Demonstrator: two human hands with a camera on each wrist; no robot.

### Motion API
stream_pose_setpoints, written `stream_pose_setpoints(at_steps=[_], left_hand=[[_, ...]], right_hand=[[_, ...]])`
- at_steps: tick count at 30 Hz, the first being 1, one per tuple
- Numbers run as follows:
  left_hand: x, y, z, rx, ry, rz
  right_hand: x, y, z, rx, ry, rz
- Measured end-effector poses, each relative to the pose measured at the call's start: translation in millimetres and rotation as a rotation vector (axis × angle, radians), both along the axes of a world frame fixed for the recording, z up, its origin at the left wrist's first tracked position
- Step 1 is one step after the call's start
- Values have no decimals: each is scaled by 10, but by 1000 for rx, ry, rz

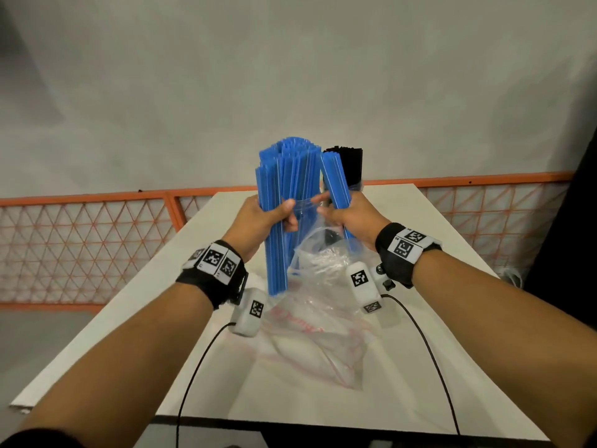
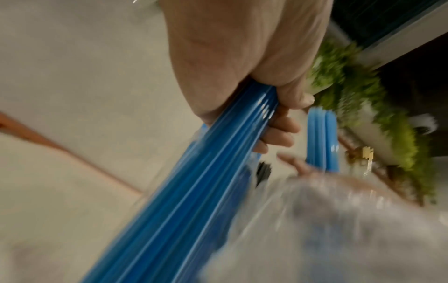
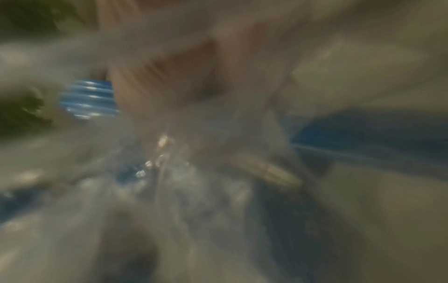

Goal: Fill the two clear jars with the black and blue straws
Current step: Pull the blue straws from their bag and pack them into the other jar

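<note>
My left hand grips a thick bundle of blue straws, held upright above the white table. In the left wrist view the fingers curl round that bundle. My right hand grips a smaller bundle of blue straws, which leans to the right. A crumpled clear plastic bag hangs between and below the two hands. Behind the right hand, black straws stand upright in a clear jar, mostly hidden. The right wrist view is blurred and shows only blue straws and the bag.
A second flat clear bag with red print lies on the table near me. An orange mesh fence runs behind the table. Black cables trail from both wrist cameras. Green foliage shows in the left wrist view.
</note>
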State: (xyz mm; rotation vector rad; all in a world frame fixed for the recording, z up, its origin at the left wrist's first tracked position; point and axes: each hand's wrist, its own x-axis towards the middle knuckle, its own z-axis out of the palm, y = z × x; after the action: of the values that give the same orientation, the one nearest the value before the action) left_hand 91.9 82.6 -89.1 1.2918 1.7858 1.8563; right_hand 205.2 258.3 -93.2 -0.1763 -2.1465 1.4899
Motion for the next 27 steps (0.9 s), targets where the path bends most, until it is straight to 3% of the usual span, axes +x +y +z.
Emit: stream_pose_setpoints(at_steps=[14, 17, 23, 27], left_hand=[[-116, 64, -368, -49, -174, 3], [-104, 38, -118, 15, -91, 12], [-76, 113, 829, 301, 10, 85], [-60, 323, 1075, 365, 45, 142]], right_hand=[[-146, -59, -32, -46, -54, 48], [-172, -39, -32, -64, -54, 55], [-204, -22, -44, -125, -50, 88], [-229, 3, -42, -126, -54, 91]])
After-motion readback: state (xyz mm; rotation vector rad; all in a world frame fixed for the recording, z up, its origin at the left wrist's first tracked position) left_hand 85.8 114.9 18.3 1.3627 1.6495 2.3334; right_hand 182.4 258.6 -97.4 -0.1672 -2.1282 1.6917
